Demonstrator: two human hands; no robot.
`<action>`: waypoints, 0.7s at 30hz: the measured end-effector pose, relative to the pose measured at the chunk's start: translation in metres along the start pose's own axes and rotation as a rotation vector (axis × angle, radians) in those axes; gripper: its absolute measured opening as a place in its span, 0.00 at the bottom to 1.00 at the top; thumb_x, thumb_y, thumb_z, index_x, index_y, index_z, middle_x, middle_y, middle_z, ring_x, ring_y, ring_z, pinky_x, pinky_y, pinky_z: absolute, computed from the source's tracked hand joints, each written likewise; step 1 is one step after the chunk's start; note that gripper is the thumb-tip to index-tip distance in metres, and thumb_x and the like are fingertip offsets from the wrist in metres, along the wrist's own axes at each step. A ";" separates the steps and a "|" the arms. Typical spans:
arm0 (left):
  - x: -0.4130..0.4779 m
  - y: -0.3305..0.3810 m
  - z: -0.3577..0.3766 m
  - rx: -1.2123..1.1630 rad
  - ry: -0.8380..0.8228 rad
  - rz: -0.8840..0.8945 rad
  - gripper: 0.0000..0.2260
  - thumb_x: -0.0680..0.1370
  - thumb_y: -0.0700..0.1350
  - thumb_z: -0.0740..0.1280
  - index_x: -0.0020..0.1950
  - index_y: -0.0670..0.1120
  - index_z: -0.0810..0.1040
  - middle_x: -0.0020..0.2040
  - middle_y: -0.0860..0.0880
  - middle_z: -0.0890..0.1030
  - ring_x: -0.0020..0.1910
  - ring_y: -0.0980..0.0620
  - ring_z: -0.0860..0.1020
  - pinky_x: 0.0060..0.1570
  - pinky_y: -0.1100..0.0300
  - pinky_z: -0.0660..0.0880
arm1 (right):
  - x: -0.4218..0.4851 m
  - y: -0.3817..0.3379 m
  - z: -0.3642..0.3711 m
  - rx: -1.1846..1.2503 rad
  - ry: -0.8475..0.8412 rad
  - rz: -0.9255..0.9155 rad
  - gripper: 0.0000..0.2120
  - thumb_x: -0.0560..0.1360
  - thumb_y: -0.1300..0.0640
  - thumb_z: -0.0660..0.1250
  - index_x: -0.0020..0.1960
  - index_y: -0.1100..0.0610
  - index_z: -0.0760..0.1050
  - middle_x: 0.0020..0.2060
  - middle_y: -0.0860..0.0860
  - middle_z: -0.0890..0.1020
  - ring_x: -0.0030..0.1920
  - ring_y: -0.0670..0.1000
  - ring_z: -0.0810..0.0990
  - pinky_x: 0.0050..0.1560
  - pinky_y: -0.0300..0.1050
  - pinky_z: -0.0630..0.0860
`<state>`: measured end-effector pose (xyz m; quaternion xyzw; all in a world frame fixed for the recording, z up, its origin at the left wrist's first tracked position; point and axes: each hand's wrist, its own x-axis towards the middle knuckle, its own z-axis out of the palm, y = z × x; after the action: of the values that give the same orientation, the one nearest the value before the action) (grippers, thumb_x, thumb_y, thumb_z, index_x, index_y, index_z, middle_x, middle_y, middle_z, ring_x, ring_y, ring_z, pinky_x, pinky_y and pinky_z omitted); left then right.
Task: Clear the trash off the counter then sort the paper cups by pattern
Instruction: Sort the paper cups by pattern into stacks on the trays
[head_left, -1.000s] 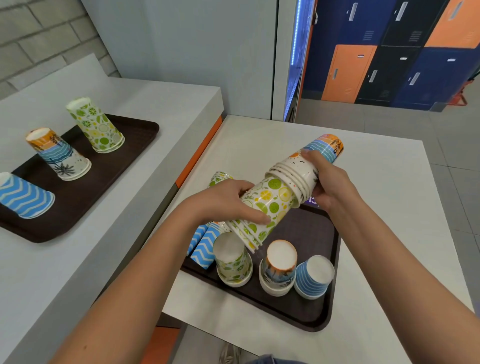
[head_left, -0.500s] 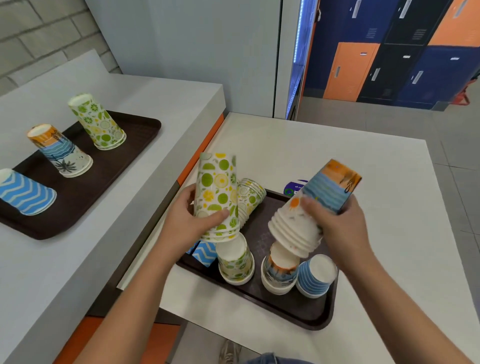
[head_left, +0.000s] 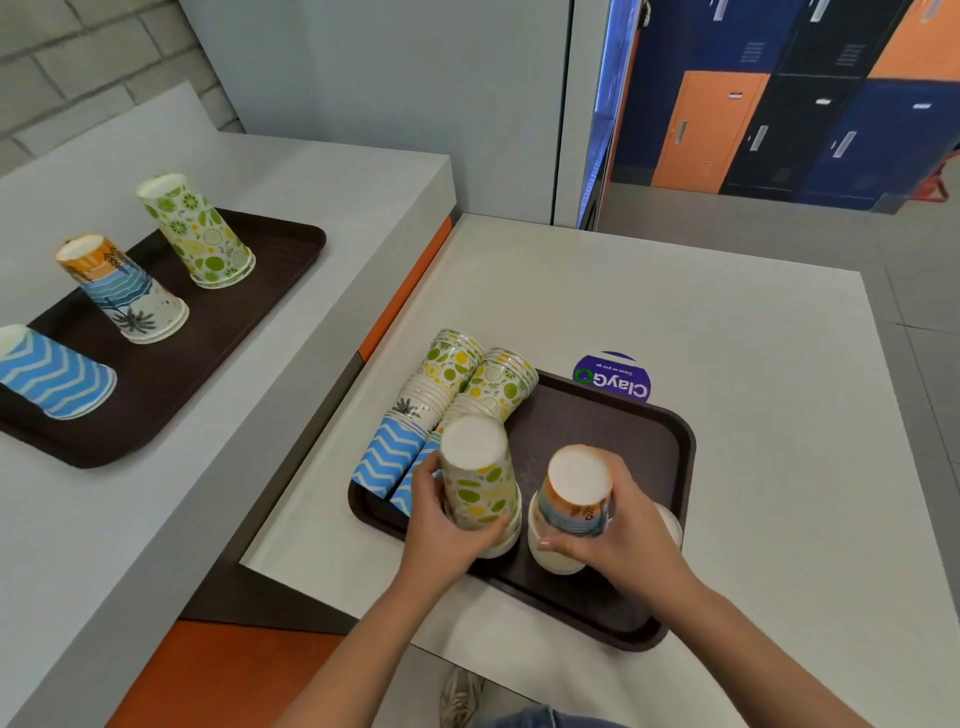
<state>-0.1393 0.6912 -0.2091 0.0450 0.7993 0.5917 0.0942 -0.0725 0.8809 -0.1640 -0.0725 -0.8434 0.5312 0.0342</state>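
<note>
Looks like a cafeteria or break area: brown serving trays (head_left: 670, 431) of paper cups (head_left: 197, 234) on white benches (head_left: 675, 322), with orange and navy lockers (head_left: 711, 130) out back.

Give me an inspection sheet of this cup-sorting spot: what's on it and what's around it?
Surface: white table carrying the near tray; grey counter to its left carrying the far tray.
Job's things: citrus stack and beach stack upside-down on the near tray; lying citrus cups and zigzag cups beside them. On the far tray: far citrus stack, far beach stack, far zigzag stack.
Clutter: purple sticker on the table; no trash seen.
Grips: left hand holds the citrus stack; right hand holds the beach stack.
Cables: nothing seen.
Surroundings: lockers, brick wall.
</note>
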 end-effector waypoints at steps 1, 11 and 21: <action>0.000 -0.004 0.002 0.028 -0.024 -0.001 0.39 0.60 0.39 0.81 0.62 0.58 0.63 0.63 0.50 0.73 0.62 0.62 0.74 0.55 0.75 0.71 | 0.001 0.001 -0.001 -0.005 0.006 -0.016 0.40 0.54 0.51 0.83 0.58 0.38 0.65 0.56 0.35 0.73 0.58 0.29 0.70 0.56 0.22 0.66; 0.004 -0.011 0.000 0.159 -0.142 0.039 0.42 0.61 0.49 0.82 0.66 0.61 0.61 0.65 0.65 0.68 0.63 0.76 0.65 0.58 0.80 0.64 | 0.002 -0.014 -0.017 0.063 -0.045 -0.032 0.37 0.57 0.43 0.80 0.62 0.42 0.68 0.55 0.32 0.75 0.59 0.36 0.74 0.55 0.27 0.71; 0.022 -0.015 -0.056 0.316 0.031 0.134 0.21 0.71 0.42 0.72 0.63 0.49 0.74 0.60 0.54 0.74 0.60 0.67 0.71 0.63 0.57 0.72 | 0.077 -0.031 -0.050 0.363 -0.026 -0.013 0.28 0.75 0.32 0.55 0.61 0.50 0.76 0.55 0.50 0.82 0.59 0.45 0.79 0.63 0.44 0.73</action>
<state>-0.1711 0.6385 -0.2103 0.1032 0.8791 0.4641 0.0340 -0.1444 0.9245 -0.1163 -0.0528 -0.7345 0.6754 0.0390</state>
